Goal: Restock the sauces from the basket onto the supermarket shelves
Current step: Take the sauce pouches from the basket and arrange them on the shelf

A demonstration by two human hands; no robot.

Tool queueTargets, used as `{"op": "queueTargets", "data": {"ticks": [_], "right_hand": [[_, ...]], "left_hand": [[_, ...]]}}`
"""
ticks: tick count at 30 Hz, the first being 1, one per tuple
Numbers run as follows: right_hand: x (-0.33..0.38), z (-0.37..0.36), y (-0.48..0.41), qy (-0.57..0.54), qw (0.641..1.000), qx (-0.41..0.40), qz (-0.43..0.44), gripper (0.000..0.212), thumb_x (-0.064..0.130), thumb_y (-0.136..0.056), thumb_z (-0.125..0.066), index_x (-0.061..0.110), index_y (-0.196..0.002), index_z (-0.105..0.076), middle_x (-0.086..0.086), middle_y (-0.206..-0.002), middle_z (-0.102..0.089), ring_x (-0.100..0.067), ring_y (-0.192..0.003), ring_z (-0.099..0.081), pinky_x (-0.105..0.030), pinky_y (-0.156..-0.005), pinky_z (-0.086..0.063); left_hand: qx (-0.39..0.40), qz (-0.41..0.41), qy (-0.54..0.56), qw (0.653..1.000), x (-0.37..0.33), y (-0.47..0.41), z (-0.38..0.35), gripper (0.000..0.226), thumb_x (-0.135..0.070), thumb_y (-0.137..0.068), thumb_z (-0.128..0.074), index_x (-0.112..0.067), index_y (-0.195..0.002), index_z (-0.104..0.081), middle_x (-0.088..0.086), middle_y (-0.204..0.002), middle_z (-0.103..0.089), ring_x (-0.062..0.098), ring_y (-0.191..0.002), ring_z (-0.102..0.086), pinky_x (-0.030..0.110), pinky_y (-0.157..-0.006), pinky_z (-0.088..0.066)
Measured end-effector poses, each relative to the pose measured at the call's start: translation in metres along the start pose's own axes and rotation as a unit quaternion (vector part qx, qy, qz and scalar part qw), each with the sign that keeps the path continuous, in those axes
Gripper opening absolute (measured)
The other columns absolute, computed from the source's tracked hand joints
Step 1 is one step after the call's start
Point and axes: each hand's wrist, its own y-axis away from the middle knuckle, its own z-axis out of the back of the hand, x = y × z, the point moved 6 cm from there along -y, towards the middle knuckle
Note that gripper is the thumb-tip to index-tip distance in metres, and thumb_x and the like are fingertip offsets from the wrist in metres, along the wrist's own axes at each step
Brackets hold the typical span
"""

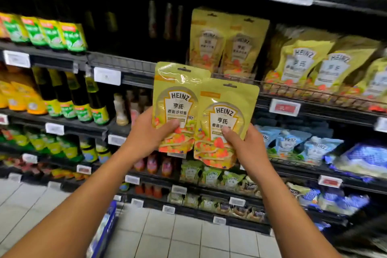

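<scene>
Left hand (144, 132) holds left pouch (178, 98), right hand (245, 146) right pouch (227, 115)

Left pouch (177, 107) overlapped by right pouch (226, 123); shelf (314, 109) behind.

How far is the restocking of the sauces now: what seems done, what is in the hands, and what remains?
Done, it seems: two matching pouches already stand on the shelf. In hand: the left hand grips one yellow Heinz pouch and the right hand a second pouch, neither yet on the shelf. Left: shelve these two. The blue basket shows only an edge, so its contents are unknown.
</scene>
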Motion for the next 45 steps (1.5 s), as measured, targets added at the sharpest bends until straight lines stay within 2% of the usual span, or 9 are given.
{"op": "queueTargets", "data": {"ticks": [6, 10, 13, 22, 25, 32, 35, 39, 45], "right_hand": [[0.023, 0.013, -0.013, -0.036, 0.998, -0.042, -0.010, 0.013, 0.034, -0.092, -0.068, 0.031, -0.105, -0.068, 0.016, -0.097, -0.076, -0.007, -0.086, -0.074, -0.017, -0.062, -0.056], [0.038, 0.025, -0.031, -0.017, 0.996, -0.075, -0.035, 0.014, 0.033, -0.091, -0.070, 0.026, -0.102, -0.072, 0.007, -0.097, -0.077, -0.016, -0.088, -0.074, -0.034, -0.068, -0.062], [0.050, 0.035, -0.046, -0.031, 0.994, -0.090, -0.046, 0.014, 0.029, -0.092, -0.069, 0.022, -0.104, -0.072, 0.004, -0.095, -0.078, -0.017, -0.084, -0.075, -0.030, -0.062, -0.060], [0.083, 0.064, -0.126, -0.032, 0.991, -0.120, -0.043, 0.009, 0.024, -0.091, -0.071, 0.019, -0.098, -0.069, -0.002, -0.100, -0.077, -0.019, -0.087, -0.075, -0.038, -0.077, -0.061], [0.086, 0.069, -0.154, -0.021, 0.991, -0.121, -0.046, 0.005, 0.022, -0.092, -0.070, 0.019, -0.096, -0.070, -0.003, -0.098, -0.077, -0.018, -0.084, -0.075, -0.028, -0.062, -0.059], [0.092, 0.085, -0.209, 0.047, 0.981, -0.188, -0.021, 0.017, 0.026, -0.088, -0.073, 0.015, -0.088, -0.060, 0.001, -0.086, -0.068, -0.015, -0.077, -0.066, -0.028, -0.059, -0.052], [0.083, 0.084, -0.226, 0.091, 0.976, -0.194, -0.023, 0.024, 0.024, -0.085, -0.075, 0.007, -0.100, -0.066, -0.004, -0.093, -0.070, -0.022, -0.087, -0.066, -0.033, -0.073, -0.054], [0.067, 0.079, -0.240, 0.060, 0.979, -0.187, -0.046, 0.033, 0.016, -0.084, -0.077, 0.005, -0.113, -0.067, 0.000, -0.094, -0.070, -0.011, -0.079, -0.065, -0.018, -0.058, -0.047], [0.056, 0.069, -0.246, 0.056, 0.982, -0.169, -0.058, 0.055, 0.022, -0.078, -0.084, 0.006, -0.126, -0.062, -0.006, -0.115, -0.069, -0.021, -0.102, -0.064, -0.034, -0.092, -0.053]], "left_hand": [[0.003, -0.022, 0.022, 1.000, -0.030, -0.040, -0.006, 0.017, -0.032, -0.090, -0.071, -0.042, -0.103, -0.066, -0.024, -0.100, -0.073, -0.003, -0.094, -0.069, 0.013, -0.075, -0.052], [0.004, 0.005, 0.051, 0.999, -0.039, -0.073, -0.002, 0.010, -0.041, -0.088, -0.069, -0.042, -0.098, -0.069, -0.024, -0.096, -0.074, -0.004, -0.086, -0.070, 0.007, -0.062, -0.050], [0.009, 0.023, 0.057, 0.998, -0.045, -0.100, 0.002, 0.009, -0.039, -0.089, -0.069, -0.035, -0.097, -0.070, -0.025, -0.090, -0.074, -0.005, -0.080, -0.070, 0.007, -0.056, -0.048], [0.009, 0.052, 0.080, 0.995, -0.055, -0.186, -0.007, 0.012, -0.034, -0.089, -0.071, -0.032, -0.101, -0.070, -0.014, -0.091, -0.077, 0.007, -0.081, -0.074, 0.019, -0.058, -0.057], [-0.006, 0.066, 0.085, 0.994, -0.053, -0.212, -0.015, 0.013, -0.031, -0.089, -0.071, -0.029, -0.102, -0.071, -0.011, -0.090, -0.077, 0.010, -0.081, -0.075, 0.026, -0.062, -0.059], [-0.035, 0.065, 0.007, 0.997, -0.052, -0.256, -0.029, 0.023, -0.029, -0.079, -0.082, -0.020, -0.096, -0.068, -0.009, -0.072, -0.074, 0.007, -0.058, -0.070, 0.022, -0.038, -0.046], [-0.010, 0.066, -0.047, 0.997, -0.043, -0.265, -0.034, 0.026, -0.030, -0.075, -0.086, -0.020, -0.093, -0.070, -0.001, -0.086, -0.075, 0.016, -0.076, -0.073, 0.033, -0.054, -0.059], [-0.022, 0.061, -0.080, 0.995, -0.032, -0.273, -0.033, 0.042, -0.036, -0.067, -0.091, -0.019, -0.100, -0.070, -0.001, -0.096, -0.075, 0.016, -0.088, -0.072, 0.039, -0.080, -0.061], [0.013, 0.031, -0.213, 0.976, -0.022, -0.273, -0.035, 0.064, -0.048, -0.056, -0.092, -0.017, -0.106, -0.068, -0.005, -0.094, -0.071, 0.009, -0.083, -0.068, 0.017, -0.064, -0.051]]}}
